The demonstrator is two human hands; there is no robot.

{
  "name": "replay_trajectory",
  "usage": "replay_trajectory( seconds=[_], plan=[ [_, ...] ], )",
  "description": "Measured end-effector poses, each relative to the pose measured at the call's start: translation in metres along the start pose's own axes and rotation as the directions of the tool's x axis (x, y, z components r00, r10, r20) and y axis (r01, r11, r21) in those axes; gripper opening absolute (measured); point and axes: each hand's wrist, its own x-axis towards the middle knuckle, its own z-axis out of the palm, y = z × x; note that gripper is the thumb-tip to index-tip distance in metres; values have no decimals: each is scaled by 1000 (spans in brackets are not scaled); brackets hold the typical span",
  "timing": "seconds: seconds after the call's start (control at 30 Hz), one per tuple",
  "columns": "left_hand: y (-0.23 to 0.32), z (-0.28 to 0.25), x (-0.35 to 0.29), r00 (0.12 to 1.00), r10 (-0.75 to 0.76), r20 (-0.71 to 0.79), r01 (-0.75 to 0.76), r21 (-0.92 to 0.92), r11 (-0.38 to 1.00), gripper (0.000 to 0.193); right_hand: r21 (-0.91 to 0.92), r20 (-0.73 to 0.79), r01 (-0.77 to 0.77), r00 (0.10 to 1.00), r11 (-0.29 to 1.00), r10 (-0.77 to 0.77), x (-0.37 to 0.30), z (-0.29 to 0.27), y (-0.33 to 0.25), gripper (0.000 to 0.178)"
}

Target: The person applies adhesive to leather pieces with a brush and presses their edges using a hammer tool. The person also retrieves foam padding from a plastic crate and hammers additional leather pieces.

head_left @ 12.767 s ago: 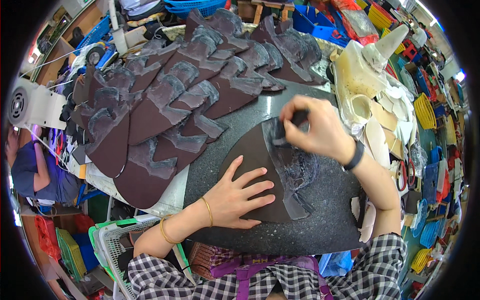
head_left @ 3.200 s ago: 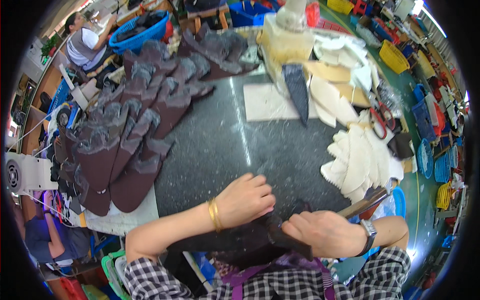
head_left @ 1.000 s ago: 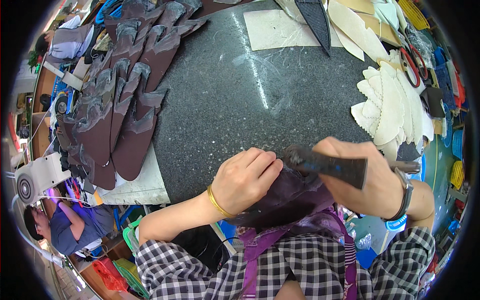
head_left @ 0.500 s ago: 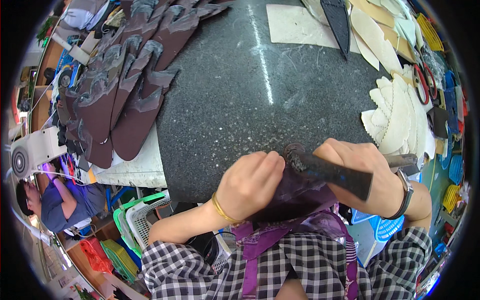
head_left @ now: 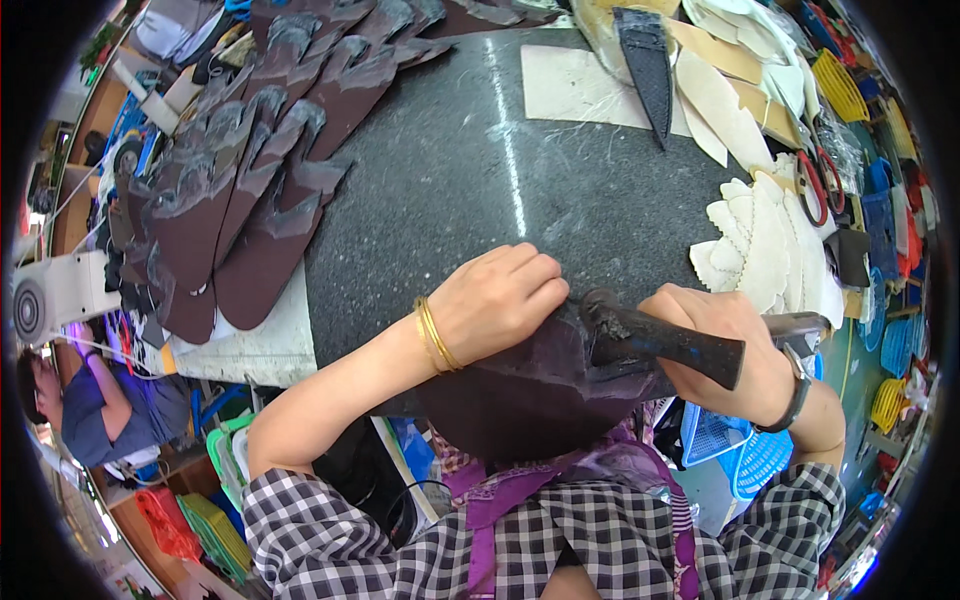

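Observation:
My left hand (head_left: 497, 303), with gold bangles at the wrist, is closed in a pinch on the far edge of a dark brown leather-like piece (head_left: 515, 400). That piece lies over the near edge of the dark work surface and hangs toward my apron. A hammer (head_left: 680, 345) is in my closed right hand (head_left: 725, 335). Its dark head reaches left over the piece, with the round face close to my left fingertips; whether the face touches the piece I cannot tell. The handle's end sticks out to the right of my fist.
Overlapping brown pieces (head_left: 235, 215) with greyish edges lie at the left. To the right are cream scalloped pieces (head_left: 765, 245) and red-handled scissors (head_left: 811, 190). A black pointed piece (head_left: 645, 75) rests on a pale sheet (head_left: 560, 85). Another person (head_left: 125, 405) sits at far left.
My left hand has moved up and slightly left, drawing the brown piece along so more of it shows. The hammer head now sits slightly lower and to the right. My view has shifted a little.

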Motion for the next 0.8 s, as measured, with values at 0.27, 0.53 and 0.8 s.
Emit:
replay_trajectory(
  seconds=[0.27, 0.53, 0.8],
  plan=[
    [-3, -8, -4, 993, 114, -31, -113, 19, 993, 18, 71, 43, 84, 995, 994, -87, 19, -8, 12, 24],
    [-28, -23, 0, 971, 211, 115, -196, -128, 972, 25, 40, 165, 54, 984, 998, -59, 45, -17, 11, 25],
    [-11, -35, -12, 985, 31, 170, -12, -111, 994, 17, 47, 257, 81, 962, 996, -90, 62, -23, 10, 24]
  ],
)
